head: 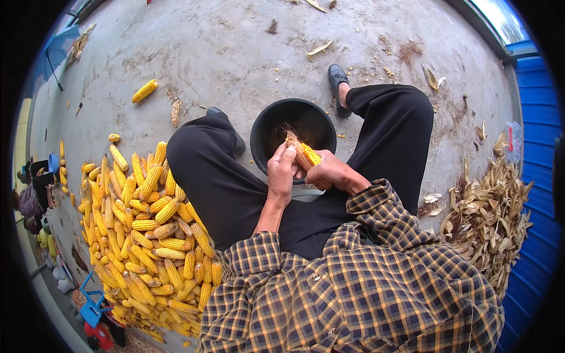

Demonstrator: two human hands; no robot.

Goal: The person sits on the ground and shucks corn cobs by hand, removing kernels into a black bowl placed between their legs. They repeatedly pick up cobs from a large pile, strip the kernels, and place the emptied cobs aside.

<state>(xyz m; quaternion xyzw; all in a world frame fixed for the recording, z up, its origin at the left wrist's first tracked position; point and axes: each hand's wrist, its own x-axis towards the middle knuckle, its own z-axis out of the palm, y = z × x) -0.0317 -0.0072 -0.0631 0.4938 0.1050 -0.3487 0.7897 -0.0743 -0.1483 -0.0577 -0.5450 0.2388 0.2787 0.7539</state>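
An ear of corn (307,156), with part of its cob bare of kernels, is held in both my hands over a round dark bucket (260,128). My left hand (281,165) grips its tip end, where the thumb lies on the bare cob. Around the thick end is closed my right hand (330,171); rows of yellow kernels show between the two hands. Brown corn silk (282,128) lies inside the bucket, which stands on the floor between my legs. Its bottom is partly hidden by the hands and the ear.
A large heap of husked corn ears (145,247) lies beside my left leg. Dry husks (483,220) are piled at the right, near a blue corrugated wall (536,110). One ear (145,91) and a stripped cob (175,113) lie on the concrete floor. A blue stool (91,309) is at lower left.
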